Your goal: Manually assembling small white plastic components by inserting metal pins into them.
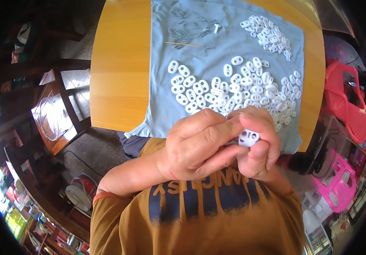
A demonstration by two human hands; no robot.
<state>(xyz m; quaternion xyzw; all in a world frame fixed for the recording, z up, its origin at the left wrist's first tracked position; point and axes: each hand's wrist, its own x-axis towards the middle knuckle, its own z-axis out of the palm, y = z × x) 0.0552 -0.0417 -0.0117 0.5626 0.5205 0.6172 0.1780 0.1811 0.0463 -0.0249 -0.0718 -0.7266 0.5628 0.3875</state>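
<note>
Close in front of my chest, a white plastic cord lock [249, 137] with two round holes is held in my right hand [263, 146], its thumb and fingers curled around it. My left hand [206, 142] is closed and presses against the same piece from the left. Its fingertips are partly hidden, so I cannot make out anything else in them. Just beyond my hands lie many white oval two-holed pieces [200, 88] in a loose heap. Part of that heap is covered by my fingers.
A grey-blue cloth [161, 85] covers part of the wooden table [119, 72]. Small dark metal springs [181, 34], a thin stick [182, 43] and a white T-shaped piece [217, 28] lie far left. Smaller white parts [270, 36] are piled far right. Pink plastic chairs [340, 182] stand right.
</note>
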